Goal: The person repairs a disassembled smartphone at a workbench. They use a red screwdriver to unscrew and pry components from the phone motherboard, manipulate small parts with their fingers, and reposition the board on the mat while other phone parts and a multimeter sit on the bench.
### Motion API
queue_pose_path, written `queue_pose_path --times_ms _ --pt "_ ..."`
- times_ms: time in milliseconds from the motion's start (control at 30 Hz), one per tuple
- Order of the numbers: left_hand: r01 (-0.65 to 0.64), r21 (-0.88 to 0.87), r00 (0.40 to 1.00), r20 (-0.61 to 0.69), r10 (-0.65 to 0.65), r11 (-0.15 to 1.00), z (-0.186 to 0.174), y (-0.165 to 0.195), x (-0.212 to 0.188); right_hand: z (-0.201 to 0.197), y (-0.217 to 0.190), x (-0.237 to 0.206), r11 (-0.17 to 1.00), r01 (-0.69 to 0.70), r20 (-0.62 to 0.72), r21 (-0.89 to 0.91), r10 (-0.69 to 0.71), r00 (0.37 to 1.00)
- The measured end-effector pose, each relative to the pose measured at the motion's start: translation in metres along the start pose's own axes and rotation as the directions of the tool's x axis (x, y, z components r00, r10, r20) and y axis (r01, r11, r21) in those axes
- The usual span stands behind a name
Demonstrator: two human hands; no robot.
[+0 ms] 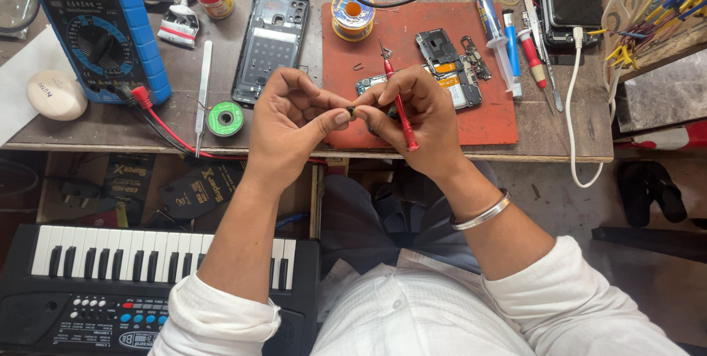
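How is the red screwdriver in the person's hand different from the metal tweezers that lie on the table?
The red screwdriver is held in the right hand, lifted above the red mat; the tweezers lie flat on the table, untouched. The screwdriver has a red handle, while the tweezers are bare silver metal. The screwdriver leans slightly; the tweezers point almost straight away from the person. Both are thin, long hand tools.

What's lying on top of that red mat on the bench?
On the red mat lie a solder spool, a phone circuit board and small metal parts. The left hand and the right hand, holding a red screwdriver, cover its near-left part.
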State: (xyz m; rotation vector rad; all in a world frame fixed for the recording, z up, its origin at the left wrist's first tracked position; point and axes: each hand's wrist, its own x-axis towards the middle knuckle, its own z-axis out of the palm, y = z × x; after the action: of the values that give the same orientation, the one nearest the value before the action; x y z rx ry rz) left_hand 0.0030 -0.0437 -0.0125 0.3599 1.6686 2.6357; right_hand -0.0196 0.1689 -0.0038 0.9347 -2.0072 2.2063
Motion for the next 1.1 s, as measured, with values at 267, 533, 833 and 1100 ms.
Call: queue_pose_path --times_ms 267,533,833,1100 --pt "0.011 -0.031 1.000 -0.001 -0.011 0.999 0.0024 0.0040 0.0013 0.0029 -0.0009 0.0010 0.999 -0.015 -0.035 -0.031 0.014 0.999" --pt "0.019 -0.014 1.000 -0.011 -0.019 1.000 0.0021 0.0048 0.0006 0.0031 -0.0029 0.0001 0.999 0.021 0.008 -0.040 -0.021 1.000" --pt "0.009 0.021 1.000 0.029 -0.010 1.000 0.0003 0.0033 0.0007 0.0046 -0.0008 -0.0010 0.999 0.018 -0.024 -0.030 -0.019 1.000" --pt "0.125 0.100 0.991 0.038 -0.130 0.987 0.0001 0.0078 -0.0003 0.0042 0.0009 -0.0031 1.000 -0.005 -0.046 -0.007 0.004 0.999"
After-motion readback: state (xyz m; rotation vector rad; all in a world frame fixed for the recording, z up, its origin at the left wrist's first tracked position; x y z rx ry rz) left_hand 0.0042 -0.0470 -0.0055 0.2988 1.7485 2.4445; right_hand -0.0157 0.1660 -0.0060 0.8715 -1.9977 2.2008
